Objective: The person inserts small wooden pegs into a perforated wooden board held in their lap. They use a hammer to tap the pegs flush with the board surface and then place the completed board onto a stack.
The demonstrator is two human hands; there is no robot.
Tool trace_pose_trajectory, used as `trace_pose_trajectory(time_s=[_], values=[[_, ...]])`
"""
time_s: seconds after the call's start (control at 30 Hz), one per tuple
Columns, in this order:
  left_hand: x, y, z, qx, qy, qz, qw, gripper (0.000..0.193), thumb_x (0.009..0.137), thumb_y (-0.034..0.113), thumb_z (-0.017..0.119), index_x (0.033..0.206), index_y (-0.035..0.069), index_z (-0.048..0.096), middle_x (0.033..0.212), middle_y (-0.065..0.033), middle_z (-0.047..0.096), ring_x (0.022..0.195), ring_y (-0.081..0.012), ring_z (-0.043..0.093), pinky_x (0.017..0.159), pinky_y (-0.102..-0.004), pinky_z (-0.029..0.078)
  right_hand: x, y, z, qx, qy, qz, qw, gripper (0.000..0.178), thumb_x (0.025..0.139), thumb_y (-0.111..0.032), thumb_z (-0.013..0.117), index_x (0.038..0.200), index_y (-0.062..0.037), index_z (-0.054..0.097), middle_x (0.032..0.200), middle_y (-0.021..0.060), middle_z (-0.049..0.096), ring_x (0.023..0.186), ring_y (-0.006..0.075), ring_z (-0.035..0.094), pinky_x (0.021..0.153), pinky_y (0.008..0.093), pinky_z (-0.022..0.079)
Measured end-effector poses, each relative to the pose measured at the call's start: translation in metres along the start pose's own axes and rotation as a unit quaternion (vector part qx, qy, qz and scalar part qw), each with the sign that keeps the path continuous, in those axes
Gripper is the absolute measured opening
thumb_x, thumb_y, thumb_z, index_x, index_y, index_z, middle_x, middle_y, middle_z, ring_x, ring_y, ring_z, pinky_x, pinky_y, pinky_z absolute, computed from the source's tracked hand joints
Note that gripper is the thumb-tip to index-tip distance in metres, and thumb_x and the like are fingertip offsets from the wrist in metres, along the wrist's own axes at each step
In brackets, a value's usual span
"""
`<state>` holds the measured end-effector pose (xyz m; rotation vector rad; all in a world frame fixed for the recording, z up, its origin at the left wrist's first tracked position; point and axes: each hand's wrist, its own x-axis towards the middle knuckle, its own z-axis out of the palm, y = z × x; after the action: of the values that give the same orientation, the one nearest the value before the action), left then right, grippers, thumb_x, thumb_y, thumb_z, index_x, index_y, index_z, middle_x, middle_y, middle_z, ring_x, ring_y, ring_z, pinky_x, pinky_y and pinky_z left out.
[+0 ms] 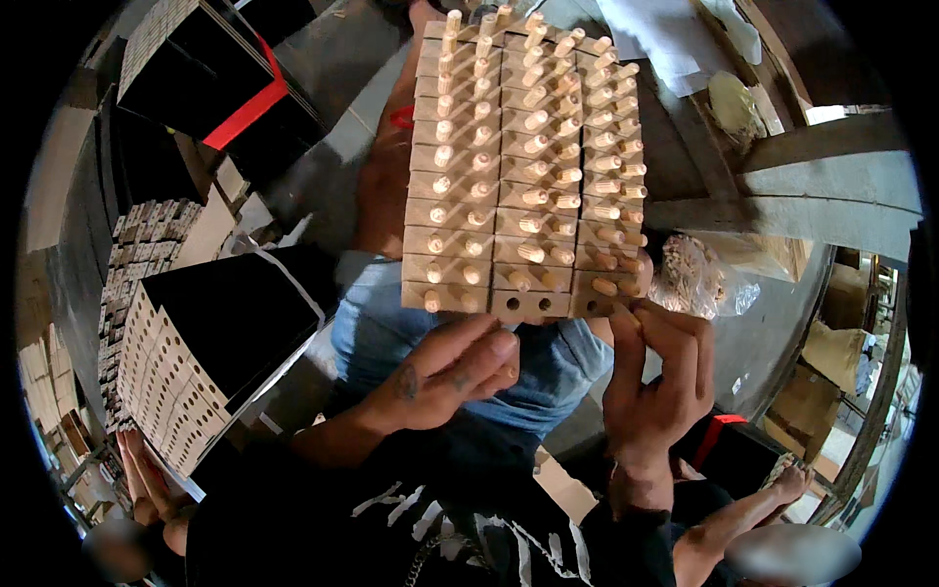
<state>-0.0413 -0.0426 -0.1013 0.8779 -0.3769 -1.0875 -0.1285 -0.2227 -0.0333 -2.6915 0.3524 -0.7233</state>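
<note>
A block of stacked light-wood pieces [460,303] is in front of me above my lap. Rows of ridged wooden dowels [442,157] stick up from its pieces. Along the near edge, a few holes [529,304] hold no dowel. Just below that edge is my left hand [455,372], its fingers curled closed; whatever is inside them is hidden. My right hand [665,367] pinches at the block's near right corner, thumb and forefinger together beside a hole. What sits between those fingertips is too small to make out.
A clear plastic bag of dowels [690,274] lies right of the block. Black-sided stacks of drilled wood pieces [176,377] stand at left, another with a red strap [249,112] behind. A wooden beam [822,147] crosses the far right. Other people's arms [729,519] show at both lower corners.
</note>
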Motion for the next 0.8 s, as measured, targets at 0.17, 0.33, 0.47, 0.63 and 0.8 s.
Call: trace_pose_trajectory(time_s=[0.17,0.33,0.47,0.63,0.8], values=[[0.005,-0.003,-0.003,-0.021,-0.012,-0.010,1.000,0.022,0.109,0.021,0.038,0.097,0.005,0.046,0.064,-0.0001,0.038,0.053,-0.0082,0.034,0.050,-0.0248,0.030,0.004,-0.002,0.000,0.047,-0.046,0.077,0.995,0.022,0.078,-0.001,0.080,0.094,-0.0017,0.064,0.093,0.0138,0.066,0.078,0.0265,0.068,0.064,0.0327,0.052],[0.004,-0.010,-0.004,-0.041,-0.022,-0.004,0.999,0.020,0.109,0.020,0.039,0.101,0.003,0.046,0.065,-0.0004,0.040,0.053,-0.0080,0.037,0.049,-0.0257,0.031,0.006,-0.005,0.003,-0.013,-0.066,0.065,0.996,0.024,0.077,-0.001,0.081,0.094,-0.0035,0.065,0.092,0.0133,0.066,0.076,0.0268,0.067,0.065,0.0316,0.052],[0.001,-0.014,-0.005,-0.029,-0.036,-0.022,0.999,0.027,0.109,0.023,0.040,0.121,0.000,0.045,0.075,-0.0035,0.049,0.062,-0.0096,0.050,0.056,-0.0252,0.042,-0.004,0.003,0.007,0.025,-0.022,0.060,0.998,0.029,0.076,-0.003,0.083,0.099,-0.0021,0.067,0.091,0.0131,0.066,0.072,0.0257,0.066,0.066,0.0312,0.052],[-0.008,-0.016,0.018,0.061,0.033,-0.009,0.998,0.041,0.108,0.023,0.039,0.140,-0.003,0.036,0.099,-0.0135,0.055,0.085,-0.0167,0.061,0.076,-0.0308,0.050,-0.043,-0.009,-0.012,0.185,-0.128,0.136,0.965,0.039,0.072,-0.009,0.087,0.105,0.0016,0.068,0.092,0.0131,0.066,0.079,0.0241,0.066,0.069,0.0317,0.052],[-0.013,-0.021,0.031,0.192,0.108,0.046,0.974,0.043,0.108,0.020,0.037,0.143,-0.005,0.034,0.112,-0.0193,0.054,0.095,-0.0211,0.059,0.084,-0.0344,0.048,-0.055,-0.029,0.002,0.285,-0.160,0.145,0.934,0.028,0.075,-0.001,0.082,0.100,0.0011,0.070,0.092,0.0126,0.066,0.082,0.0236,0.064,0.074,0.0329,0.050]])
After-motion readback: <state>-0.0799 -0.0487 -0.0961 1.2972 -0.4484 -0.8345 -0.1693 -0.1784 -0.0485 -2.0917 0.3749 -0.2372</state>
